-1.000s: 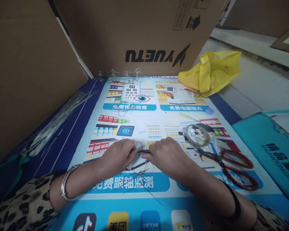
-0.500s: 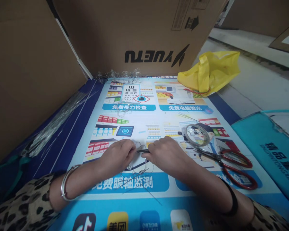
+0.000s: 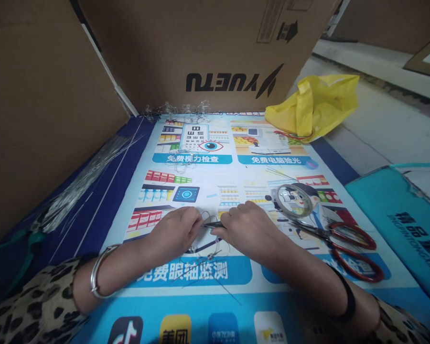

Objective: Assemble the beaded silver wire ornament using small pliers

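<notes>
The right hand clasps a dark pointed tool crosswise, its tip nearest the left hand, whose fingers are pinched together, on what I can't tell. Looped wire lies on the tool's near side.

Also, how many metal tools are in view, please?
3: a dark pointed tool in the right hand, red-handled scissors farther right, and a teal-handled tool at the far left. Others may be hidden.

Brown cardboard panels behind and left, pale floor at right, ledge beyond, dim light
</notes>
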`<move>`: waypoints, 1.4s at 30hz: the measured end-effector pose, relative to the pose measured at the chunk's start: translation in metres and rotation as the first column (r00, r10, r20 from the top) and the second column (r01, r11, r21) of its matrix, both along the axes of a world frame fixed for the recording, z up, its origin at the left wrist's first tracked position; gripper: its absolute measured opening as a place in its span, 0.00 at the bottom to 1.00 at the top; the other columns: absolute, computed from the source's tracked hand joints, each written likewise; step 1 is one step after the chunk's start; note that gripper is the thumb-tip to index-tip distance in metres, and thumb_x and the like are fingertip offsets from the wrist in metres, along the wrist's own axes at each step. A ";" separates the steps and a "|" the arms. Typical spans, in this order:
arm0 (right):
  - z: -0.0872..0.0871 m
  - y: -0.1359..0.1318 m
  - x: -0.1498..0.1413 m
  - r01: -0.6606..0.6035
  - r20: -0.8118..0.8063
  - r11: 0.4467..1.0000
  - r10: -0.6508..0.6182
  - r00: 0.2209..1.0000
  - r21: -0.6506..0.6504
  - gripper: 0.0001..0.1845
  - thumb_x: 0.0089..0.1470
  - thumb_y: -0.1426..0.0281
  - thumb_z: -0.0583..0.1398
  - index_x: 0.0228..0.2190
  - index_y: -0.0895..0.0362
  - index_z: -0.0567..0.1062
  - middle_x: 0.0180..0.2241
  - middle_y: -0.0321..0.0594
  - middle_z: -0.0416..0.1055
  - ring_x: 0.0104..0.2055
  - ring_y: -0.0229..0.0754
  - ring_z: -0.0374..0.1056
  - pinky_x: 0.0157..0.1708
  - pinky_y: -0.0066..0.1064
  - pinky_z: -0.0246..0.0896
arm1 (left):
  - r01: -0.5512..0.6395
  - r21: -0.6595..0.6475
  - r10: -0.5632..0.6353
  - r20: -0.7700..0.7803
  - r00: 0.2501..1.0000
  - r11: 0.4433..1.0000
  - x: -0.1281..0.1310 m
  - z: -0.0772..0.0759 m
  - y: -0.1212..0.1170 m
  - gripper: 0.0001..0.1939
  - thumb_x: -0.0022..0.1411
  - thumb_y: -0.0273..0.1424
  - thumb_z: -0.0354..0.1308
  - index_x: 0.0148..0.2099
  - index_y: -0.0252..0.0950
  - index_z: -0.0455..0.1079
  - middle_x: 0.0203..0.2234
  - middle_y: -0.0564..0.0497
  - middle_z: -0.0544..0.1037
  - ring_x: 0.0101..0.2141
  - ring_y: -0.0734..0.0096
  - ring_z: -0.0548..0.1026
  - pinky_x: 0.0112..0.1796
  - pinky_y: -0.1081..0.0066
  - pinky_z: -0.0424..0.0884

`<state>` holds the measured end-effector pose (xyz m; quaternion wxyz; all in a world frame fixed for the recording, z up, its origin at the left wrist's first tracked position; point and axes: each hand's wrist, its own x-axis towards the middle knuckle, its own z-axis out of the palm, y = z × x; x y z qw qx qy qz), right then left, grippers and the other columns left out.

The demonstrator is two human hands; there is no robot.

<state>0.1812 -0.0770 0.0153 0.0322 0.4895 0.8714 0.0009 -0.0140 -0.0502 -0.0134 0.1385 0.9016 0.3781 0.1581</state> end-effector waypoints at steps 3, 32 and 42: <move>0.001 0.001 0.000 -0.001 -0.005 1.000 0.001 1.000 -0.009 0.22 0.57 0.56 0.51 0.24 0.59 0.72 0.23 0.42 0.72 0.27 0.40 0.66 0.27 0.31 0.44 | -0.004 0.002 0.004 0.000 1.000 1.000 0.000 -0.002 0.000 0.10 0.63 0.29 0.41 0.33 0.34 0.61 0.25 0.49 0.71 0.26 0.68 0.70 0.26 0.69 0.64; -0.016 -0.011 0.022 0.054 -0.154 0.992 -0.036 0.987 0.114 0.20 0.56 0.55 0.51 0.26 0.58 0.69 0.26 0.41 0.70 0.30 0.41 0.62 0.31 0.32 0.44 | -0.206 -0.140 0.225 0.132 0.965 0.968 -0.010 0.002 0.016 0.07 0.59 0.29 0.52 0.42 0.37 0.60 0.29 0.53 0.66 0.30 0.70 0.67 0.30 0.71 0.63; -0.022 -0.026 0.007 -0.215 -0.228 0.955 0.260 0.938 0.206 0.19 0.54 0.55 0.54 0.42 0.55 0.69 0.28 0.38 0.68 0.31 0.41 0.59 0.32 0.33 0.46 | -0.069 -0.062 0.072 0.054 0.996 0.996 -0.010 0.004 0.019 0.03 0.62 0.27 0.49 0.35 0.36 0.63 0.33 0.51 0.69 0.36 0.68 0.67 0.36 0.69 0.64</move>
